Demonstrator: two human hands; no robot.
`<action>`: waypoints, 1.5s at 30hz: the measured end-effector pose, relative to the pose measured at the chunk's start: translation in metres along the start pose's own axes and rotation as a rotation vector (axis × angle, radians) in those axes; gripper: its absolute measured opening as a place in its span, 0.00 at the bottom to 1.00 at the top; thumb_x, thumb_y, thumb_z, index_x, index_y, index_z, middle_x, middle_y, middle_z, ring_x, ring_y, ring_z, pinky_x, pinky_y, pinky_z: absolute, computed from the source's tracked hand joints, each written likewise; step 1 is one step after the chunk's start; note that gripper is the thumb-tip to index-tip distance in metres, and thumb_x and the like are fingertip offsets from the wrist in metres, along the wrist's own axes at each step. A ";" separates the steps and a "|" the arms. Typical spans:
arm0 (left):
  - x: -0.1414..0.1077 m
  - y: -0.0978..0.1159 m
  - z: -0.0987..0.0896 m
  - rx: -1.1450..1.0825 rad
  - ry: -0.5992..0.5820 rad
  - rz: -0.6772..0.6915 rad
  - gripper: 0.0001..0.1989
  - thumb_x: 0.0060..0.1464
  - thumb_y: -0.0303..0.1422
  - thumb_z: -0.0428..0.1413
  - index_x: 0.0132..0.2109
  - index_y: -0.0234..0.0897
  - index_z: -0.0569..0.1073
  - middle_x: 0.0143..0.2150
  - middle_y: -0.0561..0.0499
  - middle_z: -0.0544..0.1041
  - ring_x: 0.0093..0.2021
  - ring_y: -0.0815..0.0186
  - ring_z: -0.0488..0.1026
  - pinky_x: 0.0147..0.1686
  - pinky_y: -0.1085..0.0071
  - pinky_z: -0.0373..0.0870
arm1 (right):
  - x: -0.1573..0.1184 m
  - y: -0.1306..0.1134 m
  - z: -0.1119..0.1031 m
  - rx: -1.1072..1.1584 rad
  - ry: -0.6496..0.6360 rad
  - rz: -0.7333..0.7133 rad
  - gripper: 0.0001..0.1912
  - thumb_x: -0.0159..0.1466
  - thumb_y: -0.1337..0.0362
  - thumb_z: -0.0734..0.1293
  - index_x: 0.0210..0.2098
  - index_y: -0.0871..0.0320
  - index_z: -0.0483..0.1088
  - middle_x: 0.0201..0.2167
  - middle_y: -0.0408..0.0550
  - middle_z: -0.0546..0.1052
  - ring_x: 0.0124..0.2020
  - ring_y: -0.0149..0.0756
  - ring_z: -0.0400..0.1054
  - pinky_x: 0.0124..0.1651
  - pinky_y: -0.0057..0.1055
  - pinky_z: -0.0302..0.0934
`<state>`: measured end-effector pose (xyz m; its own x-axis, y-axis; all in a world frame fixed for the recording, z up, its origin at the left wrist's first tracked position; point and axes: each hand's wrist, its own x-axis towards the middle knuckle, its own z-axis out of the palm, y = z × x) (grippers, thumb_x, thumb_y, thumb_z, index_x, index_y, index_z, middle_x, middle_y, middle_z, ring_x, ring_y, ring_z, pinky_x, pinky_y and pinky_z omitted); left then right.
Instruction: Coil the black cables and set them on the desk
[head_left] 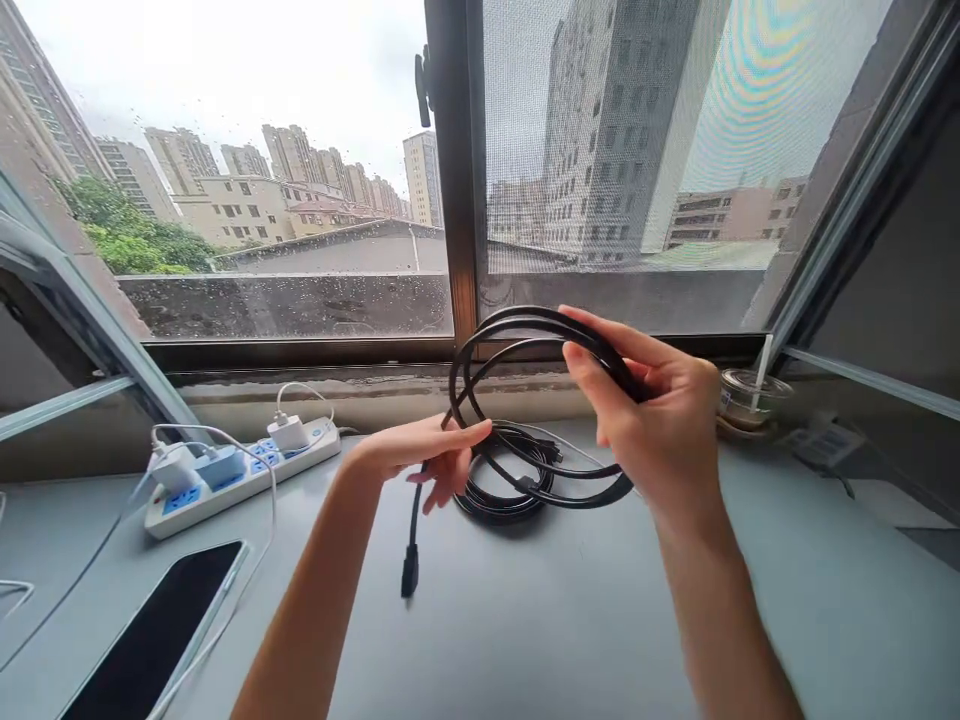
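Loops of a black cable (pixel 600 498) are held up above the table. My right hand (pixel 660 400) is closed around the gathered loops, thumb and fingers pressing them together. On the other side, my left hand (pixel 431 455) is closed on a strand of the same cable, with its thumb stretched toward the loops. Below my left hand, the cable's end hangs down with a black rectangular connector (pixel 409 572). Behind the loops, a second coiled black cable (pixel 501 512) lies on the table, partly hidden, with a plug end (pixel 553 452) showing.
At left, a white power strip (pixel 247 480) carries several chargers with white cords. A phone (pixel 154 630) lies face up in front of it. A lidded cup with a straw (pixel 754 395) stands at right by the window frame (pixel 461 200). The table (pixel 540 620) is grey.
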<state>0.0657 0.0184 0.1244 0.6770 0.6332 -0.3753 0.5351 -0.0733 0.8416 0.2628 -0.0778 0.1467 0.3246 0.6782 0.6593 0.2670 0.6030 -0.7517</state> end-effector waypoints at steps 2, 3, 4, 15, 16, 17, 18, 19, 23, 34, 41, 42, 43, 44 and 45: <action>-0.006 0.002 0.000 0.034 0.198 0.036 0.36 0.47 0.62 0.51 0.11 0.33 0.64 0.09 0.46 0.63 0.09 0.76 0.56 0.12 0.79 0.36 | 0.006 0.000 -0.003 0.103 -0.021 0.122 0.16 0.58 0.62 0.69 0.46 0.55 0.76 0.12 0.35 0.60 0.10 0.21 0.47 0.10 0.20 0.44; -0.006 0.004 0.002 0.031 0.261 0.045 0.36 0.48 0.61 0.52 0.11 0.33 0.64 0.09 0.47 0.64 0.10 0.76 0.56 0.12 0.80 0.38 | 0.007 0.000 -0.003 0.153 -0.045 0.167 0.17 0.58 0.63 0.69 0.47 0.55 0.76 0.11 0.34 0.57 0.10 0.20 0.46 0.10 0.20 0.42; -0.004 0.006 0.005 0.013 0.306 0.053 0.35 0.48 0.60 0.53 0.14 0.32 0.65 0.11 0.47 0.66 0.11 0.75 0.59 0.12 0.81 0.41 | 0.008 -0.001 -0.003 0.199 -0.076 0.193 0.17 0.58 0.63 0.69 0.48 0.55 0.75 0.11 0.33 0.55 0.10 0.20 0.45 0.10 0.20 0.42; 0.014 0.018 0.024 -0.523 1.019 0.686 0.29 0.46 0.44 0.62 0.10 0.37 0.55 0.08 0.57 0.55 0.10 0.77 0.53 0.12 0.77 0.44 | 0.019 0.029 -0.005 -0.207 -0.006 -0.092 0.20 0.55 0.62 0.70 0.47 0.55 0.73 0.23 0.38 0.72 0.19 0.27 0.67 0.25 0.26 0.65; 0.010 0.019 0.023 -0.510 1.095 0.708 0.28 0.46 0.42 0.62 0.10 0.37 0.55 0.08 0.58 0.54 0.10 0.78 0.52 0.13 0.76 0.44 | 0.020 0.031 -0.004 -0.239 -0.042 -0.114 0.21 0.54 0.61 0.71 0.48 0.55 0.71 0.25 0.38 0.73 0.20 0.28 0.68 0.28 0.27 0.66; 0.005 0.020 0.023 -0.483 1.161 0.719 0.28 0.46 0.41 0.61 0.10 0.37 0.56 0.08 0.58 0.54 0.11 0.78 0.51 0.14 0.76 0.44 | 0.020 0.032 -0.003 -0.242 -0.081 -0.120 0.23 0.55 0.60 0.71 0.49 0.55 0.70 0.26 0.39 0.74 0.21 0.28 0.68 0.29 0.27 0.67; 0.002 0.021 0.025 -0.442 1.213 0.723 0.27 0.47 0.40 0.60 0.10 0.37 0.56 0.08 0.58 0.54 0.11 0.78 0.51 0.14 0.75 0.45 | 0.020 0.032 -0.002 -0.218 -0.114 -0.114 0.24 0.55 0.58 0.71 0.50 0.55 0.69 0.25 0.38 0.73 0.21 0.28 0.68 0.28 0.27 0.66; -0.002 0.022 0.027 -0.383 1.251 0.725 0.27 0.48 0.40 0.59 0.11 0.37 0.56 0.09 0.58 0.54 0.12 0.78 0.51 0.15 0.75 0.45 | 0.018 0.030 0.000 -0.183 -0.135 -0.101 0.24 0.55 0.57 0.71 0.50 0.55 0.69 0.24 0.38 0.73 0.20 0.28 0.67 0.27 0.26 0.66; -0.012 0.030 0.045 -0.009 1.360 0.729 0.28 0.53 0.38 0.56 0.11 0.34 0.56 0.10 0.59 0.51 0.15 0.80 0.47 0.18 0.75 0.42 | 0.012 0.020 0.000 -0.110 -0.108 -0.066 0.18 0.53 0.59 0.73 0.43 0.57 0.75 0.25 0.41 0.74 0.21 0.28 0.67 0.24 0.24 0.66; -0.017 0.039 0.058 0.212 1.455 0.490 0.22 0.51 0.43 0.60 0.19 0.34 0.63 0.15 0.60 0.58 0.18 0.79 0.51 0.20 0.79 0.48 | -0.005 -0.008 -0.014 -0.146 -0.274 -0.077 0.14 0.61 0.62 0.68 0.47 0.50 0.76 0.13 0.35 0.62 0.13 0.21 0.54 0.14 0.19 0.48; -0.011 0.024 0.044 0.087 0.580 0.091 0.34 0.47 0.63 0.48 0.23 0.33 0.70 0.19 0.52 0.72 0.13 0.72 0.63 0.13 0.77 0.55 | -0.012 -0.002 -0.007 -0.393 0.039 -0.337 0.12 0.60 0.61 0.70 0.44 0.52 0.78 0.15 0.39 0.70 0.15 0.26 0.62 0.21 0.26 0.58; -0.009 0.022 0.041 0.053 0.505 0.051 0.35 0.46 0.64 0.48 0.24 0.32 0.71 0.20 0.50 0.73 0.13 0.70 0.65 0.12 0.77 0.56 | -0.013 0.000 -0.006 -0.425 0.045 -0.388 0.12 0.60 0.61 0.70 0.44 0.53 0.78 0.17 0.40 0.72 0.15 0.27 0.63 0.21 0.27 0.59; -0.009 0.020 0.038 0.043 0.447 0.012 0.35 0.46 0.64 0.49 0.24 0.31 0.72 0.20 0.47 0.74 0.14 0.69 0.67 0.12 0.77 0.57 | -0.013 0.001 -0.005 -0.451 0.044 -0.423 0.12 0.60 0.60 0.69 0.44 0.53 0.78 0.19 0.41 0.74 0.16 0.28 0.64 0.22 0.27 0.60; -0.010 0.019 0.036 0.053 0.385 -0.026 0.36 0.46 0.65 0.48 0.24 0.31 0.72 0.20 0.45 0.74 0.15 0.68 0.68 0.12 0.78 0.58 | -0.013 0.002 -0.005 -0.466 0.038 -0.438 0.12 0.60 0.60 0.70 0.44 0.53 0.78 0.20 0.42 0.76 0.17 0.28 0.65 0.23 0.28 0.61; -0.011 0.019 0.033 0.075 0.306 -0.060 0.37 0.46 0.65 0.48 0.23 0.30 0.73 0.20 0.44 0.74 0.15 0.67 0.69 0.13 0.78 0.60 | -0.013 0.002 -0.006 -0.466 0.033 -0.433 0.12 0.60 0.60 0.70 0.43 0.53 0.78 0.22 0.42 0.77 0.18 0.29 0.67 0.24 0.28 0.62</action>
<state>0.0845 -0.0154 0.1316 0.4657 0.8396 -0.2796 0.6132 -0.0783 0.7861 0.2648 -0.0875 0.1365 0.1241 0.3961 0.9098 0.7446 0.5689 -0.3493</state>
